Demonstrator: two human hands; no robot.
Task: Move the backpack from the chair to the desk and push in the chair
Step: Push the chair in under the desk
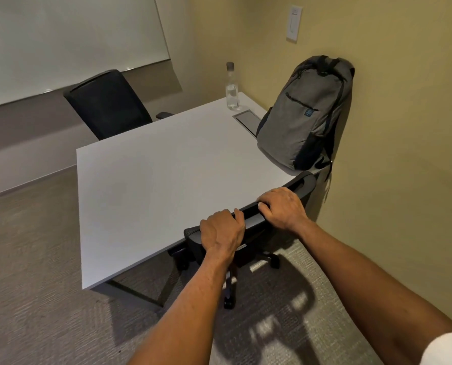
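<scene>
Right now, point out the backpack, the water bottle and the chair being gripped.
backpack (298,119): head view, on its grey front panel.
water bottle (232,93): head view, on its clear body.
chair (254,222): head view, on the backrest's top edge between the hands.

Bare forearms; white sleeve (449,349) at right.

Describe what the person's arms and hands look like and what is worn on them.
Both forearms are bare down to the wrists. The left hand and right hand carry no gloves, and no rings, watch or bracelet show. The only clothing visible is the edge of a short white sleeve on the right upper arm, at the frame's lower right corner.
</scene>
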